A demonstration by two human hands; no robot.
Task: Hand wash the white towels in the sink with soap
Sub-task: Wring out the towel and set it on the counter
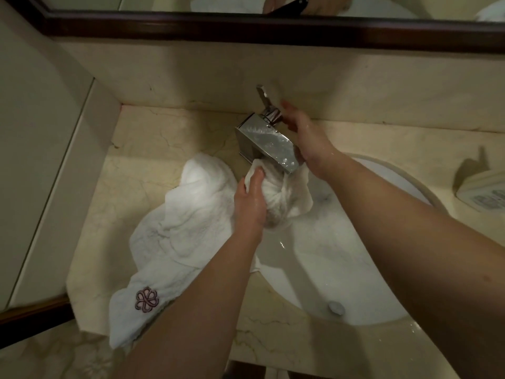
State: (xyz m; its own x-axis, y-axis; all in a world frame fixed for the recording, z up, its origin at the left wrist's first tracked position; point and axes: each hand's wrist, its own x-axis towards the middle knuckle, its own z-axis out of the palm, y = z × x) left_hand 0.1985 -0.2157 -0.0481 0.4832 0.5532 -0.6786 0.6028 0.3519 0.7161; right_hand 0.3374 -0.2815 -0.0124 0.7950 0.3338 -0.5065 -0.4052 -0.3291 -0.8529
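A small white towel (284, 198), wet and bunched, is held over the back of the white sink basin (341, 255), directly under the flat chrome spout of the faucet (269, 142). It is gripped by the left hand (250, 206), whose fingers are curled round the bundle from the left, a corner of the cloth being pinched near the spout tip. The right hand (303, 135) is raised beside the faucet, its fingers reaching round the base of the upright lever handle (263, 98); whether the handle is actually clasped cannot be told, since the fingers are partly hidden behind the chrome. A second, larger white towel (180, 222) is spread on the marble countertop (142, 138) at the sink's left edge, one end hanging over the front edge of the counter, where a purple embroidered emblem (146, 299) is shown. The drain stopper (335, 307) is seen low in the basin near the front rim. A white container (483, 192) is stood at the counter's right edge. A dark-framed mirror (246, 26) is mounted above the backsplash.
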